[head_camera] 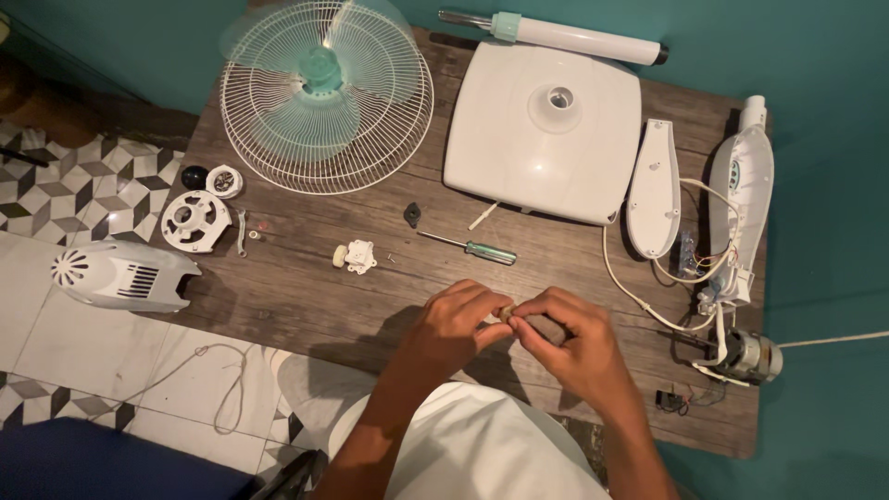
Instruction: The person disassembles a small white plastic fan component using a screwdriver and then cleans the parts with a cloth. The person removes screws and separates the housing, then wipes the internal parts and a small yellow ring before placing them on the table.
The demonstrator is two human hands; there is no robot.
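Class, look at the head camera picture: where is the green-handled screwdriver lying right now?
The green-handled screwdriver lies on the wooden table near its centre, just in front of the white square fan base and beyond the person's joined hands.

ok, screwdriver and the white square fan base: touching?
Apart. The head view shows bare wood between the green-handled screwdriver and the white square base; the screwdriver lies below the base's front edge, clear of both hands.

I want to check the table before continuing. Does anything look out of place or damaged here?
Yes. The fan is in pieces: the motor lies bare at the table's right edge with loose wires, and the rear cover overhangs the left edge. Both hands pinch a small part.
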